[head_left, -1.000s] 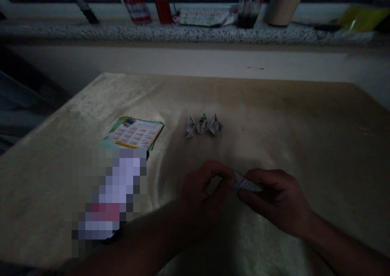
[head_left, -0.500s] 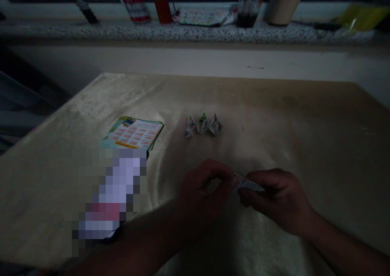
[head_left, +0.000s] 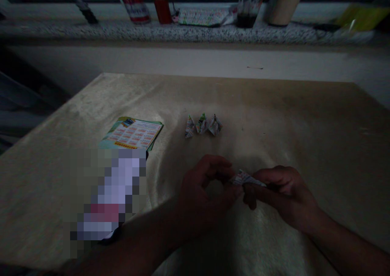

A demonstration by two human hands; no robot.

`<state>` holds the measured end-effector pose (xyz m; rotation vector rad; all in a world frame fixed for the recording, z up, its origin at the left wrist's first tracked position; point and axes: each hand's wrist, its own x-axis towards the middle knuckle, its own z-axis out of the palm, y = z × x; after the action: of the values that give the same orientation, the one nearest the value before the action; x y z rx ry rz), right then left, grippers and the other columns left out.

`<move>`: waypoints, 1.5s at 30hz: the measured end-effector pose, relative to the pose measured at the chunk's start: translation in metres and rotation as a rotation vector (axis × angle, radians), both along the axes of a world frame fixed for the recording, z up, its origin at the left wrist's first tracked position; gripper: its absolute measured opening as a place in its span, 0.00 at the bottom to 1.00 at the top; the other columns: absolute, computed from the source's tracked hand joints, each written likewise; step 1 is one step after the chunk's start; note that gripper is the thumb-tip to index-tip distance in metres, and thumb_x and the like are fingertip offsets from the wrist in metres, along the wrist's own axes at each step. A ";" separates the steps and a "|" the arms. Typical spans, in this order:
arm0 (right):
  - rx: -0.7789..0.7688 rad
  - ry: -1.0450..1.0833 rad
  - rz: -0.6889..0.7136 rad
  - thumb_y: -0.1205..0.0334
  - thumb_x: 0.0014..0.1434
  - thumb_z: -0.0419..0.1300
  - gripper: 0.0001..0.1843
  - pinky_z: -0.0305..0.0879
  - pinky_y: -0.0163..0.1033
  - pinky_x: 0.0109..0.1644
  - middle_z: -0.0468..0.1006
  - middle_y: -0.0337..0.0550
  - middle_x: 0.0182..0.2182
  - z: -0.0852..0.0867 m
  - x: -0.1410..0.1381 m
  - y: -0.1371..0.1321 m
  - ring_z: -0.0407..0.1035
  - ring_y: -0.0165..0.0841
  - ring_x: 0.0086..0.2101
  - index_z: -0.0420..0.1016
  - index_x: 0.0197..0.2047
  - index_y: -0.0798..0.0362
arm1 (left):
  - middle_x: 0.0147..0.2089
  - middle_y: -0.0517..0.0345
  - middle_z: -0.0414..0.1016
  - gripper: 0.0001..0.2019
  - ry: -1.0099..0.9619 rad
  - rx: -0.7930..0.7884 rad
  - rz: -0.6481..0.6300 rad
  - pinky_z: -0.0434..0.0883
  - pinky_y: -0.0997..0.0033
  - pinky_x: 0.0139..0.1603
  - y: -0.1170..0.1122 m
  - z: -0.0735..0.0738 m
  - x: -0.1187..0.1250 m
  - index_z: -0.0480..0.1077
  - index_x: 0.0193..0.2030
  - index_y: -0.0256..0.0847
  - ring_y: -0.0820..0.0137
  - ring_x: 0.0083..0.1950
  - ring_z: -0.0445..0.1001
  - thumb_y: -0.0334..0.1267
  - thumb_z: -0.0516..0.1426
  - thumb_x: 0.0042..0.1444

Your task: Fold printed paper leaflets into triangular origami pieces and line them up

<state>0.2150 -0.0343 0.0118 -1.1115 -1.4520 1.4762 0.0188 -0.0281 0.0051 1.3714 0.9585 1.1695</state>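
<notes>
A small folded piece of printed paper [head_left: 245,179] is held between both of my hands just above the table. My left hand [head_left: 204,192] pinches its left end with thumb and fingertips. My right hand [head_left: 282,197] grips its right end, fingers curled around it. Three small folded paper shapes [head_left: 202,125] stand in a row on the table a little beyond my hands. A stack of printed leaflets [head_left: 134,133] lies flat to the left of them.
The beige table [head_left: 289,117] reaches to a pale wall under a speckled stone ledge [head_left: 195,31]. On the ledge stand a red can [head_left: 134,2], a red bottle [head_left: 163,6], a dark cup [head_left: 247,8] and a printed packet [head_left: 207,15]. A blurred-out patch [head_left: 109,195] covers the near left.
The paper piece has tipped up and opened slightly between my fingers. My left fingers have spread a little and my right hand has shifted slightly right.
</notes>
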 end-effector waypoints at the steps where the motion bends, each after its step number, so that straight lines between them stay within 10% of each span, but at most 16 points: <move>1: 0.009 0.006 -0.008 0.55 0.61 0.69 0.13 0.69 0.33 0.23 0.81 0.41 0.19 0.001 0.000 0.000 0.74 0.31 0.20 0.84 0.27 0.52 | 0.36 0.58 0.83 0.17 0.006 -0.014 -0.007 0.78 0.70 0.38 0.000 0.000 0.000 0.71 0.45 0.43 0.68 0.36 0.81 0.29 0.67 0.49; 29: 0.056 0.011 0.027 0.60 0.64 0.66 0.15 0.70 0.27 0.25 0.83 0.41 0.20 0.004 0.004 0.003 0.76 0.26 0.21 0.85 0.26 0.53 | 0.19 0.67 0.72 0.16 -0.115 -0.423 -0.106 0.68 0.82 0.22 0.013 0.013 -0.011 0.65 0.21 0.38 0.79 0.20 0.71 0.28 0.71 0.44; 45: 0.003 0.064 -0.016 0.55 0.68 0.63 0.17 0.73 0.29 0.33 0.85 0.43 0.24 0.005 0.006 0.003 0.78 0.29 0.26 0.87 0.30 0.51 | 0.22 0.64 0.79 0.09 -0.153 -0.381 -0.111 0.72 0.82 0.26 0.018 0.014 -0.016 0.72 0.27 0.37 0.77 0.23 0.77 0.28 0.69 0.49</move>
<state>0.2205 -0.0313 0.0172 -1.0626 -1.3980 1.4839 0.0028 -0.0096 0.0194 1.0022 0.9265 0.9361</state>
